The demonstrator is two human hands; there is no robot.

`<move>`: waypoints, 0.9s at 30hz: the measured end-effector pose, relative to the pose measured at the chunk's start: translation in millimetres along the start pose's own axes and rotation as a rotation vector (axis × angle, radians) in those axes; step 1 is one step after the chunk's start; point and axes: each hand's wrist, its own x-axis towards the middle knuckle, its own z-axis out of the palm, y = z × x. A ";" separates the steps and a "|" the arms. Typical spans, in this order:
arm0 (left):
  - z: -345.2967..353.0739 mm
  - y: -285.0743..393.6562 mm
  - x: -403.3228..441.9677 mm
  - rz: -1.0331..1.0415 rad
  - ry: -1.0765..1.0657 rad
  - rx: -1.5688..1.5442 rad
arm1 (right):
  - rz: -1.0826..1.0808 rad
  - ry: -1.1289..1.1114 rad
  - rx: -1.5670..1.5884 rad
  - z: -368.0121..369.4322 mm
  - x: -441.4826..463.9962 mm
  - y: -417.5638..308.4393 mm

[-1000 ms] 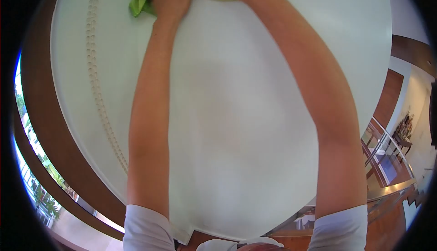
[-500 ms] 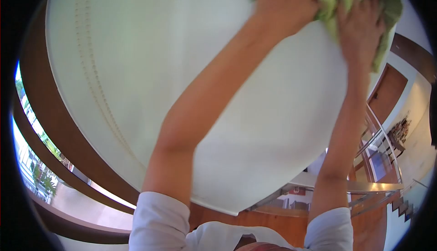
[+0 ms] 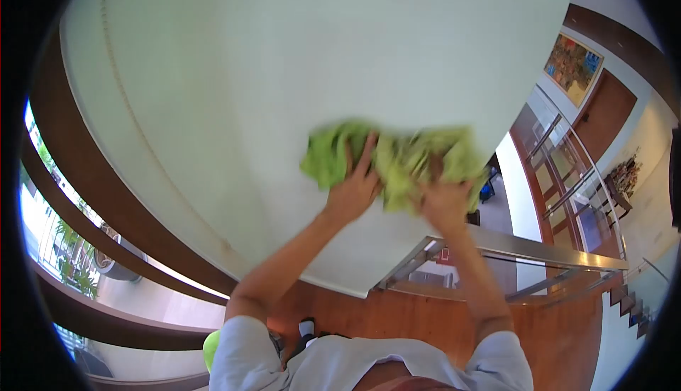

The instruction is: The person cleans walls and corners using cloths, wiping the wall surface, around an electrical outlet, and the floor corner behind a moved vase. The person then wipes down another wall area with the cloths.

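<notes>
likely wiping a broad white panel (image 3: 234, 100): holding a crumpled bright-green fabric cloth (image 3: 326, 158) in left hand (image 3: 352, 196), crumpled yellow-green fabric cloth (image 3: 403, 168) in right hand (image 3: 445, 204); next probably needing even pressure.

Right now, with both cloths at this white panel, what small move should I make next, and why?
Probably sweep a little left: the yellow-green cloth under your right hand sits near the right edge of the white panel, while plenty of panel lies left of the bright green cloth under your left hand.
</notes>
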 end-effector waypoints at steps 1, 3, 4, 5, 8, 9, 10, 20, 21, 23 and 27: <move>-20.7 7.6 41.1 0.036 0.061 0.006 | 0.096 0.182 0.026 -35.1 29.9 13.5; -62.2 25.5 124.2 0.143 0.279 0.046 | 0.153 0.479 -0.032 -81.4 83.7 51.1; -77.6 31.9 160.9 0.186 0.368 -0.037 | 0.058 0.719 0.076 -95.8 108.6 73.4; -85.7 37.1 193.2 0.202 0.464 -0.025 | 0.037 0.819 0.227 -106.6 127.8 86.0; -92.6 57.1 244.4 0.180 0.556 0.051 | 0.146 0.836 0.618 -113.5 142.0 94.7; -88.3 60.7 248.2 0.168 0.578 0.142 | 0.215 0.856 0.776 -105.2 139.0 94.2; -83.4 68.3 236.8 0.112 0.479 0.277 | 0.288 0.874 0.932 -91.5 132.8 93.1; 60.4 91.6 -45.8 0.133 -0.231 0.047 | 0.735 0.316 1.184 101.8 -125.7 -34.6; 61.9 88.1 -66.9 0.164 -0.274 0.038 | 0.796 0.236 1.278 96.5 -138.7 -42.6; 48.0 86.5 -82.0 0.224 -0.356 0.013 | 0.908 0.066 1.459 77.5 -149.3 -52.8; -8.6 84.1 23.8 0.173 -0.101 0.035 | 0.508 0.372 1.415 -13.5 -44.9 16.3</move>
